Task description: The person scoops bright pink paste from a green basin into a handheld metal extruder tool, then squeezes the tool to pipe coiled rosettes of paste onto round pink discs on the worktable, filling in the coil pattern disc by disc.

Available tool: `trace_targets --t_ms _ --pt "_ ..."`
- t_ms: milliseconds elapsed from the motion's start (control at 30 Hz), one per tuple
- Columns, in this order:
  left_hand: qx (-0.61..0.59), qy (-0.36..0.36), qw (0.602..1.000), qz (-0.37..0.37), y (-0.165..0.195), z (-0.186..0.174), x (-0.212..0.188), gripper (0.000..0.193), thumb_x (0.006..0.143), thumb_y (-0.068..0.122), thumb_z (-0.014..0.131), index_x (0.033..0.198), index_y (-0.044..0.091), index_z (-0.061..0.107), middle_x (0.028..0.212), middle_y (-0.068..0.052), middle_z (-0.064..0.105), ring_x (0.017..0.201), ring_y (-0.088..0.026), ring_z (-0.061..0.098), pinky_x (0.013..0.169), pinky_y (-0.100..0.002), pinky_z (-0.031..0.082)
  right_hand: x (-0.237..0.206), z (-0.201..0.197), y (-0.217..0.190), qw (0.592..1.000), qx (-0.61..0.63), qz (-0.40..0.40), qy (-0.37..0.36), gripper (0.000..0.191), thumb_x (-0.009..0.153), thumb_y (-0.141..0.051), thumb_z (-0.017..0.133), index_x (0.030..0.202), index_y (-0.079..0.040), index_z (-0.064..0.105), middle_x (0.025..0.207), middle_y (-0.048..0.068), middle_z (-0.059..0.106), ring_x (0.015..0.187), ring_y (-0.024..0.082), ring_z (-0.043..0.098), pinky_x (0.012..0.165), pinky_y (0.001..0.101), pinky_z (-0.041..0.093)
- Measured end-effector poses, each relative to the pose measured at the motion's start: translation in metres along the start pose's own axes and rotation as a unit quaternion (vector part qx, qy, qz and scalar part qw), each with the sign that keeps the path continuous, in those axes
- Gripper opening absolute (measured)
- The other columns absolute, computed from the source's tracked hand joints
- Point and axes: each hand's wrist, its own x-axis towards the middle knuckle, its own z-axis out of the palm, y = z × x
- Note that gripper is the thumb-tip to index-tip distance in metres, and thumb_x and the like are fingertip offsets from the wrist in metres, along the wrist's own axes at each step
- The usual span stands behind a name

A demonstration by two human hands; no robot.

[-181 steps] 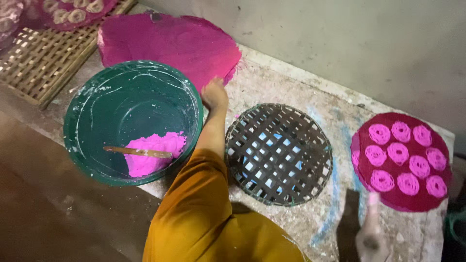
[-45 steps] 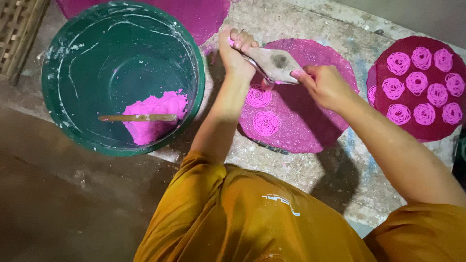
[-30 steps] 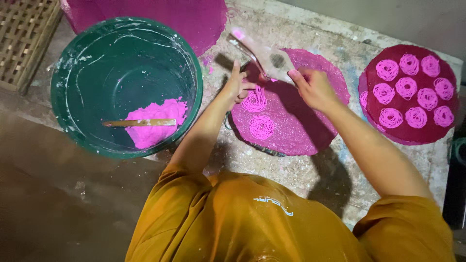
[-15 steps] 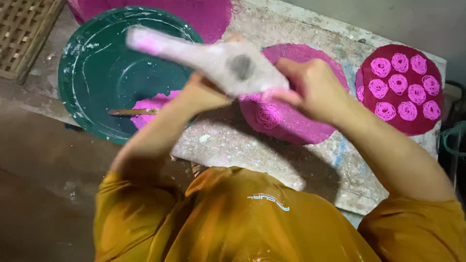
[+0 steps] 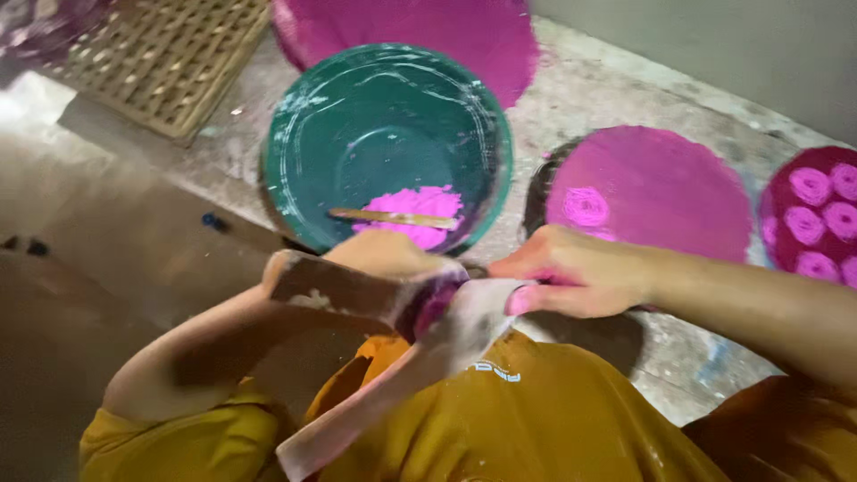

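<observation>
Low in the middle of the frame both hands close on one pale, batter-smeared press (image 5: 420, 357), a long two-armed tool. The left hand (image 5: 384, 263) wraps around its upper arm, fingers curled tight over the brown handle, and the right hand (image 5: 571, 277) pinches the wide pale end just to the right, fingertips stained pink. The press's long axis runs on a slant, from the hands at centre down to the lower left, where its free end hangs in front of the orange shirt (image 5: 536, 419); a dark purple patch shows where the two arms meet, between the hands. The two hands sit almost touching, the left slightly nearer the camera. Directly above them, toward the upper middle, stands one green bowl (image 5: 295, 134), streaked white inside, with a lump of pink dough (image 5: 411, 214) at its bottom and one wooden stick (image 5: 393, 217) lying level across it. To the right of the bowl lies one round mat (image 5: 678, 196) covered in pink cloth, bearing a single pink coil (image 5: 586, 206) near its left edge. At the far right edge a second, darker mat (image 5: 781, 232) carries at least five coils, partly cut off. A big pink cloth (image 5: 428, 36) lies at the top, and one woven bamboo tray (image 5: 170, 62) at the upper left.
</observation>
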Motion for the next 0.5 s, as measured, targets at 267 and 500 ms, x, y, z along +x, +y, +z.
trace_targets --t_ms 267,500 --pt "-0.386 0.154 0.909 -0.017 -0.235 -0.009 -0.07 0.043 0.087 0.016 0.074 0.126 0.0 0.066 0.12 -0.013 0.073 0.11 -0.025 0.068 0.093 -0.04 0.057 0.067 -0.052 0.034 0.875 -0.47 -0.071 0.096 0.04 0.08 -0.051 0.072 0.084 -0.011 0.067 0.066 0.006 0.059 0.057 0.024 0.06 0.049 0.0399 0.046" --pt "-0.752 0.075 0.647 0.105 -0.244 0.051 -0.037 0.031 0.093 0.013 0.067 0.121 0.002 0.062 0.104 -0.01 0.071 0.094 -0.021 0.07 0.085 -0.034 0.056 0.145 -0.091 0.077 0.695 -0.683 -0.121 0.188 0.02 0.09 -0.018 0.078 0.107 -0.013 0.071 0.098 0.009 0.066 0.091 0.026 0.066 0.072 0.0411 0.055"
